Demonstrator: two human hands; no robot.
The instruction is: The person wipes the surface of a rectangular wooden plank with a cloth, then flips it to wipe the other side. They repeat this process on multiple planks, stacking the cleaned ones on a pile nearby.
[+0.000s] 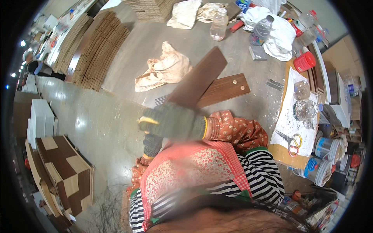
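Board: a dark brown board (197, 79) is lifted above the table (128, 58). It is tilted and runs from the hands up and to the right.
Right hand: the right hand (173, 122) wears a dark knit glove with a yellow cuff edge. It is closed around the lower end of the board, so the board goes away from the hand up and to the right. The hand is blurred and the single fingers are hard to see.
Left hand: the left hand (151, 144) is also gloved. It is just under the right hand, at the lower end of the board. I cannot tell if it grips the board or only touches it.
Second board: a brown board (227, 88) with two small round pegs lies flat on the table. It is under the lifted board and sticks out on its right side.
Cloth: a beige cloth (163, 70) lies crumpled, just left of the lifted board.
Bottles: two clear plastic bottles (218, 24) stand beyond the far end of the board, well apart from it.
Red cup: a red cup (305, 61) stands to the right of the board, near a paper with stains.
Scissors: scissors (289, 140) lie on this paper, right of the hands.
Stacks: stacks of boards (97, 46) lie far left of the lifted board.
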